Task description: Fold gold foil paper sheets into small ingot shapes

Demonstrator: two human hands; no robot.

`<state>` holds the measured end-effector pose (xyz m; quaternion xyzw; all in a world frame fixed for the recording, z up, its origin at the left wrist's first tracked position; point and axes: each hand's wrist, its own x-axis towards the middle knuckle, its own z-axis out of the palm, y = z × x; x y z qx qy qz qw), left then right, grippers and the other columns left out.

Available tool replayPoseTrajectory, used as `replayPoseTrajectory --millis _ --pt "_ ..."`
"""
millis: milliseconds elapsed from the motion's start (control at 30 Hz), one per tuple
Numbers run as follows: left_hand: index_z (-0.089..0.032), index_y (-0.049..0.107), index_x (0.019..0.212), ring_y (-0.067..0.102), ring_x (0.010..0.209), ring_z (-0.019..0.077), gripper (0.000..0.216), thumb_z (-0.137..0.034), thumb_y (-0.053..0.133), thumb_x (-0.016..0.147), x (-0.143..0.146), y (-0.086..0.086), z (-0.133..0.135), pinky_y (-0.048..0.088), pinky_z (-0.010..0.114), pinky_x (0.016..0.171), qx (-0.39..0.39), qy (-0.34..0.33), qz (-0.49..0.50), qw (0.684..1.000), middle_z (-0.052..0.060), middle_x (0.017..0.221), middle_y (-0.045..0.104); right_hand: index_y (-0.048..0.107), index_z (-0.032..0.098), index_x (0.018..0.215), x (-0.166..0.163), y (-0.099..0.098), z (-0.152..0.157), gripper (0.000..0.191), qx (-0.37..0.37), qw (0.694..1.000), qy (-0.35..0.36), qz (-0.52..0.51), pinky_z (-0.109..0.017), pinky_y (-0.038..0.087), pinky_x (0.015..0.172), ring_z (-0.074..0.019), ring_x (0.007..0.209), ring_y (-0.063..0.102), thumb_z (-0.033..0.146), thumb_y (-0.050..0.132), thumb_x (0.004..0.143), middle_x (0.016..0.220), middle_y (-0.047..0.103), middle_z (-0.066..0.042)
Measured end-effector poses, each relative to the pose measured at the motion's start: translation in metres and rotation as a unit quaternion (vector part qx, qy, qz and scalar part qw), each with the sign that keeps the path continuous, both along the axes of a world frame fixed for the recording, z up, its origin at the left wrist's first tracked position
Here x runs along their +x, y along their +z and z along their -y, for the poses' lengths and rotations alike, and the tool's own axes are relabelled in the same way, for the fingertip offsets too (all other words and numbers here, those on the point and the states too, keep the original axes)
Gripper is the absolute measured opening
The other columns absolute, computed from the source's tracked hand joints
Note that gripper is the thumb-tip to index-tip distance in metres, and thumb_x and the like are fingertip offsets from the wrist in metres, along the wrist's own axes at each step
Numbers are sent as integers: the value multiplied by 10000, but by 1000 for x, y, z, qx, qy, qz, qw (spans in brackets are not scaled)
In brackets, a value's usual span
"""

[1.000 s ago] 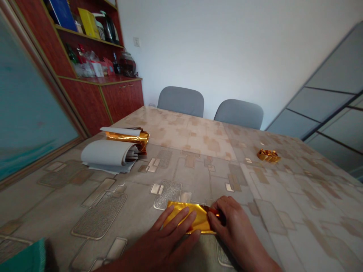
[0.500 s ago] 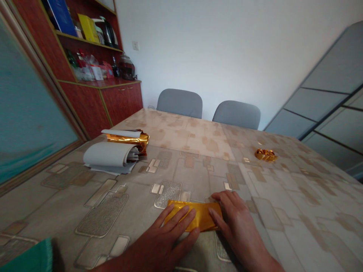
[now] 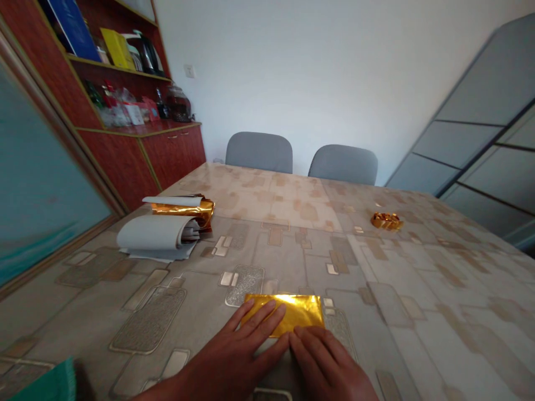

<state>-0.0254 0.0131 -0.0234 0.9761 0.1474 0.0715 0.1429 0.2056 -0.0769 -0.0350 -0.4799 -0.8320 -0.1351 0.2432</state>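
- Far left: a blue-green panel [image 3: 42, 167] in a brown frame, standing beside the table.
- Near left corner: part of a green item [image 3: 45, 384], cut off by the edge of view.
- Beyond, on the left: a red-brown cabinet [image 3: 117, 161]. Its shelves hold a blue item [image 3: 75, 28], a yellow item [image 3: 118, 49], a dark kettle [image 3: 148, 53] and, lower down, a glass jar [image 3: 179, 104].
- Left side of the patterned table [image 3: 288, 256]: a curled stack of pale sheets [image 3: 150, 234], with a roll of gold foil [image 3: 181, 210] just behind it.
- Near centre: the left hand [image 3: 244, 345] lies flat, fingers a little apart, across the left part of a gold rectangle [image 3: 301, 312] on the table.
- Far centre: two grey chairs [image 3: 259, 151] against the table's far edge.
- Near, right of centre: the right hand [image 3: 328, 356] has its fingers close together, tips at the rectangle's near edge; whether it pinches that edge, I cannot tell.
- Far right on the table: a small, ridged gold piece [image 3: 387, 221], well apart from the hands.
- Right edge: a grey panelled unit [image 3: 470, 139].
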Motion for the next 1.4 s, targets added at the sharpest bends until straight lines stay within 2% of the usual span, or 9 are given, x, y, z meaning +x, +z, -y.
replayPoseTrajectory --millis 200,367,567,700,833,1100,1233,1333,1400 --pt "-208 291 1580 274 1517 370 850 -352 734 869 -3 29 5 312 593 1188 -24 12 -34 999 189 1653 280 698 213 1166 -1 11 -2 292 -7 1000 -11 12 -281 630 781 -220 865 719 105 484 999 942 774 -69" --pt "-251 220 1608 328 1504 327 919 -393 757 876 -16 36 5 345 538 1195 -16 9 -22 1000 145 1653 299 692 166 1065 -4 19 -5 319 -31 999 -13 -6 -273 627 714 -211 763 704 115 378 1042 843 743 -64" --pt "-267 222 1611 317 1512 303 913 -291 764 877 -49 23 1 221 566 1230 6 25 -14 1000 102 1661 296 694 156 1042 1 20 -4 335 -10 1000 -15 2 -302 630 721 -225 745 699 85 367 1019 806 732 -63" --pt "-282 184 1621 228 1544 298 857 -335 694 934 -69 6 -4 53 594 1239 1 21 -9 1000 73 1690 208 706 170 1004 3 22 -1 360 25 999 -37 23 -365 629 813 -241 774 708 61 364 999 775 727 -50" --pt "-297 191 1622 222 1547 291 861 -323 699 928 -76 3 -7 -3 562 1252 -8 25 -16 1000 45 1695 196 709 169 978 4 24 2 397 42 998 -39 21 -385 611 889 -215 729 705 59 330 1017 761 726 -32" --pt "-326 279 1594 298 1521 303 811 -256 708 909 -66 19 -13 121 577 1262 8 23 3 1000 46 1667 294 706 191 936 19 20 7 384 20 998 -49 29 -392 582 920 -234 793 715 27 360 974 758 712 -34" --pt "-267 406 1525 462 1430 296 722 -321 742 888 -42 33 -9 235 545 1246 11 13 31 999 85 1555 502 677 214 853 17 23 2 325 -35 997 -59 27 -421 553 949 -230 781 693 14 428 914 764 694 -35" --pt "-227 500 1440 592 1272 332 699 -371 801 827 -21 35 -4 343 588 1177 -1 32 -21 999 125 1391 633 676 215 930 7 26 -5 246 -46 994 -74 58 -431 557 881 -244 770 682 49 498 895 789 692 -41" --pt "-221 511 1425 607 1211 366 759 -445 835 776 -13 31 -3 376 633 1129 7 30 -40 999 148 1326 646 671 220 1037 -2 27 -9 239 -23 995 -70 74 -407 556 800 -247 737 672 83 530 902 798 697 -35"
